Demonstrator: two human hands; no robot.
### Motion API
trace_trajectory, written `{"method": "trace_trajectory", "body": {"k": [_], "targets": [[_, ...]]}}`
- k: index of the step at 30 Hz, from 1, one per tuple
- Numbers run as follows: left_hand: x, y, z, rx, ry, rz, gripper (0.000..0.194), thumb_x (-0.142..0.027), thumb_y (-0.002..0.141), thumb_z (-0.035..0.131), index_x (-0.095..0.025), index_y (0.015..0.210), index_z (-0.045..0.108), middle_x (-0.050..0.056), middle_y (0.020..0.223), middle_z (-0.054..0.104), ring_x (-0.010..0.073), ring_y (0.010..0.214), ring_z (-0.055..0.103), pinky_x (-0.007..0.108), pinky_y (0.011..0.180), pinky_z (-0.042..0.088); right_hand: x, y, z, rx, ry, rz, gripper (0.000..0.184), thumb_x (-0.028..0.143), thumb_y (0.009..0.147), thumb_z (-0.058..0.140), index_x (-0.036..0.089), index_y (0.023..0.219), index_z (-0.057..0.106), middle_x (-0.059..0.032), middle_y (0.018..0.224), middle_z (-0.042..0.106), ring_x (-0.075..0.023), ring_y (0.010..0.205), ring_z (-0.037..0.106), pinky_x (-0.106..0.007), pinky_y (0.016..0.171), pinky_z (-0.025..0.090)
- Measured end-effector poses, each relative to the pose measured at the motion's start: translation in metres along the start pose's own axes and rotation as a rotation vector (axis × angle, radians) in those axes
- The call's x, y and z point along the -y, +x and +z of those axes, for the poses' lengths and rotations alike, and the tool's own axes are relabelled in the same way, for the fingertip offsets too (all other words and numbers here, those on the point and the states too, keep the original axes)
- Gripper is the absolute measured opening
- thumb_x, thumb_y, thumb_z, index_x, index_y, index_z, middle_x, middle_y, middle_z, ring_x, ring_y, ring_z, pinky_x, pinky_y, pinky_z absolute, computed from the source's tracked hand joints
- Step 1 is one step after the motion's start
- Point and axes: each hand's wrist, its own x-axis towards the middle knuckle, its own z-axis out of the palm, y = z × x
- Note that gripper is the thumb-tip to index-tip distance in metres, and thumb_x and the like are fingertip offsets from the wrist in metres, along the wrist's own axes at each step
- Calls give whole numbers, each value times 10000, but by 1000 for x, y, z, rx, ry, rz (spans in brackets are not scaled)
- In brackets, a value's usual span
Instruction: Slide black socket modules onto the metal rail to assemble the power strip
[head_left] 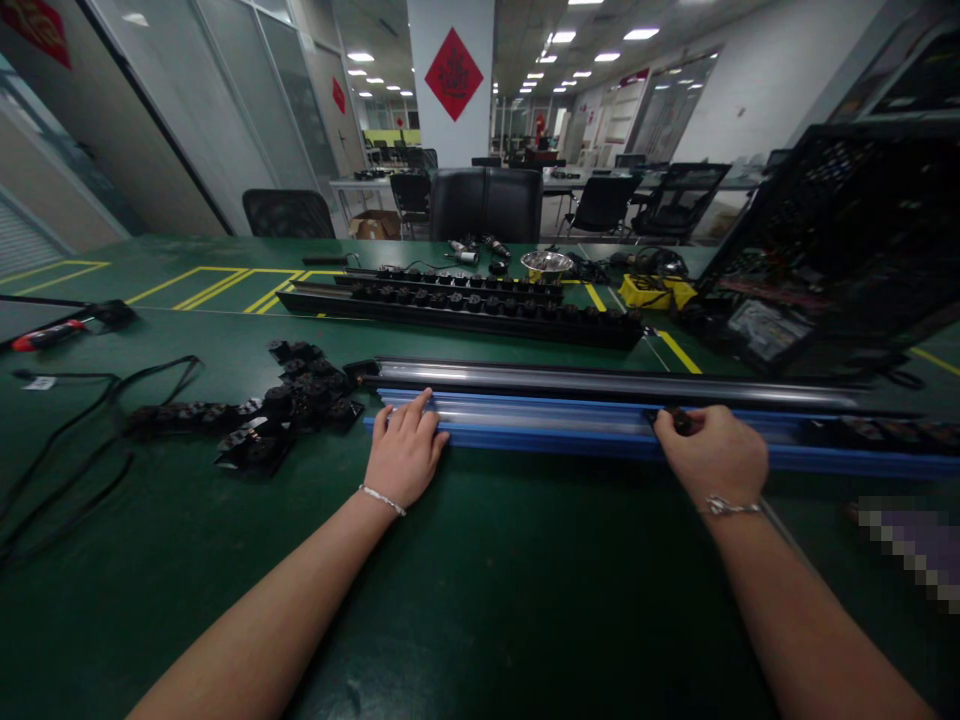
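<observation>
A long blue channel rail [540, 425] lies across the green table. My left hand [409, 445] rests on its left end with the fingers stretched out. Over the rail's right half, my right hand [712, 455] is closed around a small black part [681, 421], mostly hidden by the fingers. Several black modules [885, 433] sit in the channel at the far right. A black rail with a shiny inner face [600, 380] runs just behind the blue one. Left of both rails is a loose pile of black modules [300, 395].
Farther back, a black rail [465, 312] carries a row of modules. Behind it stand a metal bowl [546, 264] and a yellow box [656, 291]. Black cables [112, 400] and a red-handled tool [49, 336] lie at left. A dark rack [832, 220] rises at right.
</observation>
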Motion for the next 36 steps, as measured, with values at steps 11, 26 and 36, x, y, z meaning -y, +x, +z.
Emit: {"method": "trace_trajectory", "body": {"k": [11, 26, 36], "targets": [[0, 0, 1, -9, 0, 2, 275, -370, 898, 392, -220, 1011, 592, 85, 1411, 454, 276, 1137, 526, 499, 1011, 310, 9, -4, -2, 44, 46, -3, 239, 436, 736, 525, 199, 714, 500, -47, 639, 542, -201, 614, 496, -335, 626, 357], [0, 0, 1, -4, -6, -3, 278, -368, 897, 393, -213, 1006, 596, 90, 1411, 453, 282, 1137, 522, 509, 1011, 311, 27, -14, -3, 52, 101, -218, 148, 329, 727, 490, 186, 748, 521, -32, 641, 538, -187, 640, 491, -319, 660, 355], [0, 0, 1, -4, 6, 3, 271, -371, 899, 393, -211, 1006, 585, 93, 1412, 451, 280, 1136, 524, 504, 1006, 313, 30, -16, -5, 76, 117, -267, 127, 267, 700, 476, 180, 762, 545, -35, 671, 559, -185, 654, 494, -315, 670, 366]]}}
